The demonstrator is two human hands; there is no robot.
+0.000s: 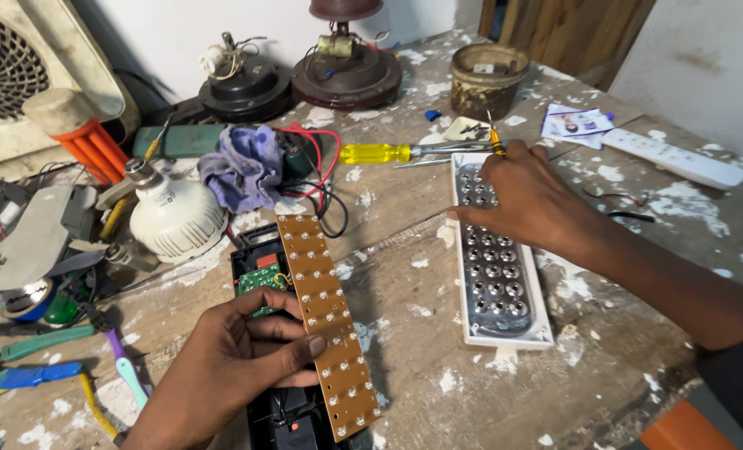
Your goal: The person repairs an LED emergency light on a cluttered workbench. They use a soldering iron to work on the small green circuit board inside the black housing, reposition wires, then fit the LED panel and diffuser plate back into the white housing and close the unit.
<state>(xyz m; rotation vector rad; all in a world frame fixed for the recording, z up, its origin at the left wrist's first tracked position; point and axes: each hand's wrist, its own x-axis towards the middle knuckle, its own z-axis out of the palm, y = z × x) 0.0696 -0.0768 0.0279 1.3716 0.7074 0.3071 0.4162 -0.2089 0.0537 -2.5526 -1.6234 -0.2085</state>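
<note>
My left hand [238,358] grips a black lamp housing [259,271] together with a long brown LED circuit strip [326,321] that lies tilted across it; my thumb presses on the strip. A small green circuit board [259,279] shows inside the housing. My right hand [530,196] rests on the far end of a white reflector panel [501,287] with rows of shiny cups and holds a small screwdriver with an orange-yellow handle [495,137] upright between its fingers.
A yellow-handled screwdriver [380,152], purple cloth [242,167], white bulb [176,217], red and black wires [321,171], pliers and coloured tools [47,367] lie on the paint-spattered wooden bench [421,392]. Two round dark bases [346,79], a brown pot [488,79], a white power strip [680,158] stand behind.
</note>
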